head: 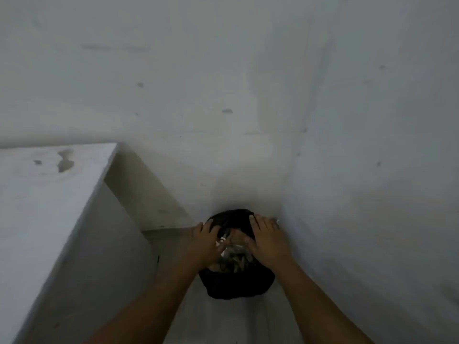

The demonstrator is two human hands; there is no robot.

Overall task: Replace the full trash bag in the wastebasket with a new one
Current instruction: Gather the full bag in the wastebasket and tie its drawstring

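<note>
A small wastebasket lined with a black trash bag (pixel 236 285) stands on the floor in the corner of the room. Crumpled rubbish (pixel 233 254) shows in its open top. My left hand (pixel 205 244) lies over the bag's left rim, fingers spread toward the far edge. My right hand (pixel 267 240) lies over the right rim, fingers reaching the far edge of the bag. Both hands touch the black plastic; whether the fingers curl round it is hidden by blur and the hands' backs.
A white table (pixel 47 199) stands close on the left, its side panel near the basket. Grey walls meet in a corner just behind and to the right of the basket. A narrow strip of floor (pixel 223 324) lies in front.
</note>
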